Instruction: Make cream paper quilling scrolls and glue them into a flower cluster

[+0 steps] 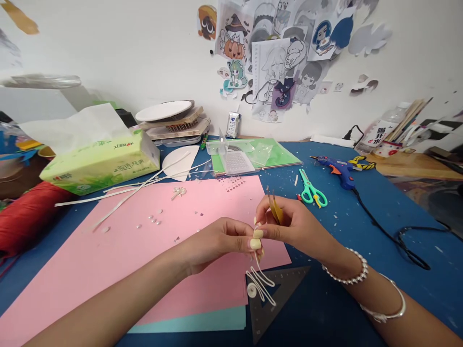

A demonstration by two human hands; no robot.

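Observation:
My left hand [220, 241] and my right hand [289, 224] meet above the near edge of a pink paper sheet [144, 250]. Both pinch a thin white paper strip [259, 284] that hangs down in loops with a small coil at its end. My right hand also holds yellow tweezers [275, 208], tips pointing up. A dark set square [275, 299] lies under the dangling strip. Small beads [155, 220] and a tiny white paper flower [178, 192] rest on the pink sheet.
A green tissue pack [101, 164], red yarn roll [25, 217] and long white strips [137, 188] lie at left. Teal scissors [311, 192], a blue glue gun [340, 171] with black cord, and a bottle [383, 129] sit right. Stacked plates [170, 118] stand behind.

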